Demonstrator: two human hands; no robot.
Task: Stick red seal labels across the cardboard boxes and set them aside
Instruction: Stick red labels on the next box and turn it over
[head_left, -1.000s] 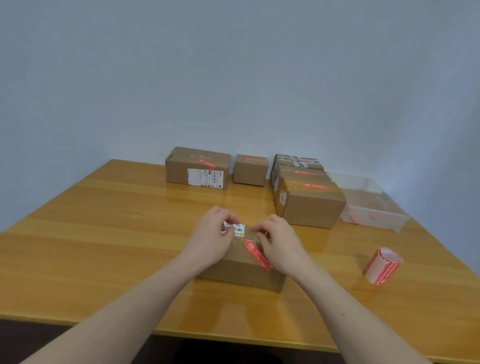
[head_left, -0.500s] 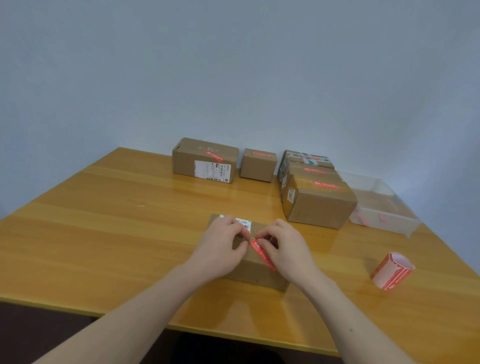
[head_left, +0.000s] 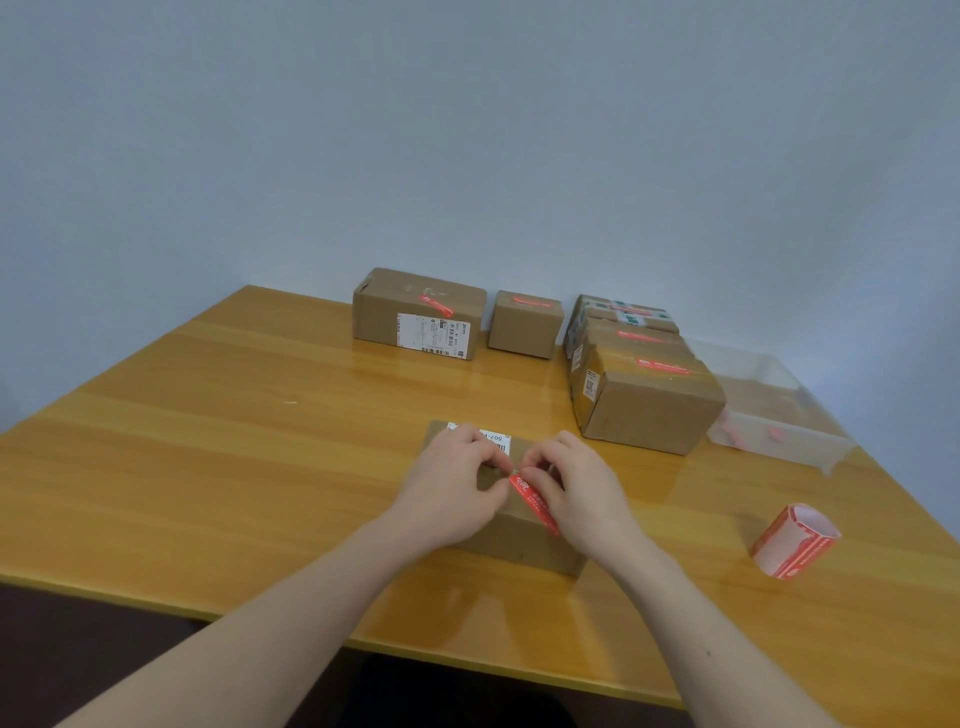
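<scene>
A small brown cardboard box (head_left: 511, 525) lay near the front edge of the wooden desk (head_left: 208, 441), between the person's two forearms; it was plain kraft with a white printed label (head_left: 496, 438) at its far top edge, partly hidden by fingers; a narrow red seal label (head_left: 535, 505) with pale printing ran diagonally across the box top toward its near right edge. The left hand (head_left: 449, 491) rested on the box top with fingers curled, its thumb and forefinger pinching at the far end of the red seal label; the right hand (head_left: 582, 496) was curled over the same strip, fingertips meeting the left hand's at that end and pressing on it; each grip was thus closed on the label. At the back of the desk stood a wider box with a shipping label (head_left: 420, 313) and a smaller box (head_left: 525, 325), each with a red strip on top; to their right sat a group of sealed boxes (head_left: 647, 387) pressed together; beside these was a clear plastic tray (head_left: 779, 415); a roll of red labels (head_left: 795, 540) lay on its side at the right, well apart from the hands.
</scene>
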